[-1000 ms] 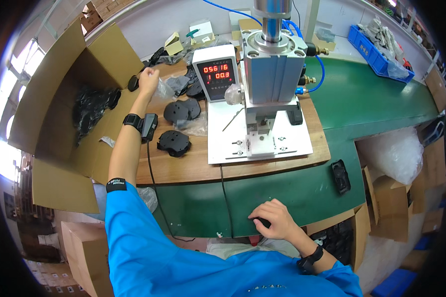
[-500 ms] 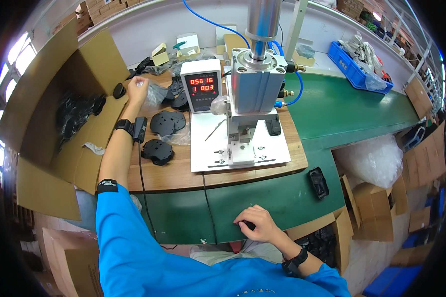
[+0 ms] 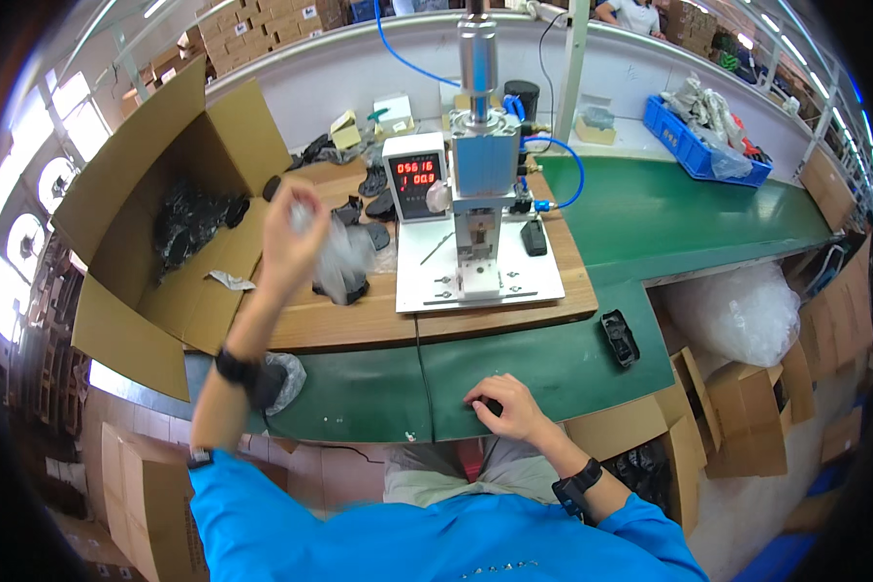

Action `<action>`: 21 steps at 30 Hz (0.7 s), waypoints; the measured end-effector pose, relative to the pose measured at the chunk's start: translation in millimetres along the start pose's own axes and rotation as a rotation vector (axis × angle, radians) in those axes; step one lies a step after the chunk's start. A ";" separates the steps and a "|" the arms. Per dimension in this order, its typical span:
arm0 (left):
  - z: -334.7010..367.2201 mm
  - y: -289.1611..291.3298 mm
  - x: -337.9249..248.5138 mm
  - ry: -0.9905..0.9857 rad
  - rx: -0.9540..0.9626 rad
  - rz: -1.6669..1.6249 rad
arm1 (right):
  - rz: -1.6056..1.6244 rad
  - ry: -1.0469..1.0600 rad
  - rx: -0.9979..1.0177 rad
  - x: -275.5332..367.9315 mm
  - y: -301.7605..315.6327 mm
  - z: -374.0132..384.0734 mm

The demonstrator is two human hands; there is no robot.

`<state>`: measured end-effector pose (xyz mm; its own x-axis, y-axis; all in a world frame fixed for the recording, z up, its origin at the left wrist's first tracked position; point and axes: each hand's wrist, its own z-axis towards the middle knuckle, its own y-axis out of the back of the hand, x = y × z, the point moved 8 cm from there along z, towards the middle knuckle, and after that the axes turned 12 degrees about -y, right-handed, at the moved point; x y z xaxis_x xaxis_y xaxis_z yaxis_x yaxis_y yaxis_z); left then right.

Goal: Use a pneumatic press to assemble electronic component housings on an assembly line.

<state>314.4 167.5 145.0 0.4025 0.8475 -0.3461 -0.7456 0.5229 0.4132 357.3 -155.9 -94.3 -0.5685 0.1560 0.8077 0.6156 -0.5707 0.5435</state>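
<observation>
My left hand [image 3: 291, 247] is raised over the left side of the wooden board [image 3: 359, 333], fingers closed on a crumpled clear plastic bag [image 3: 344, 264] that hangs beside it, blurred by motion. Behind the bag lie several flat black plastic parts [image 3: 382, 206], partly covered by it. My right hand [image 3: 514, 412] rests on the green bench top, curled around a small black piece [image 3: 493, 407] that shows between thumb and fingers. Beyond it stands a pneumatic press [image 3: 485, 165] on a white base [image 3: 427, 281], with a black part [image 3: 533, 238] lying on the base.
An open cardboard box [image 3: 155, 291] with black plastic-wrapped contents stands at the left. A red-digit display box [image 3: 418, 179] adjoins the press. A black tray-shaped part [image 3: 620, 339] lies at right. A blue crate [image 3: 694, 145] holds bags at the back. Cartons stand below the bench.
My left hand has lifted the clear bag off the board and drawn it nearer to me. The view has tilted up a little. My right hand stays in place, holding the black piece.
</observation>
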 end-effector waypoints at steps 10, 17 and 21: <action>-151.2 -75.4 -188.6 0.100 -0.058 -0.591 | 1.123 -0.163 0.430 72.7 -52.6 -42.3; -247.5 -93.4 -155.2 0.444 -0.017 -0.300 | 0.879 -0.345 0.319 58.0 -66.4 -59.3; -260.5 -92.3 -162.5 0.417 -0.029 -0.406 | 0.817 -0.364 0.324 52.5 -64.7 -46.9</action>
<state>179.4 -42.3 -56.2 0.4205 0.4690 -0.7766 -0.5919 0.7906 0.1570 262.1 -148.6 -97.8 0.2761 0.0803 0.9578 0.9001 -0.3712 -0.2284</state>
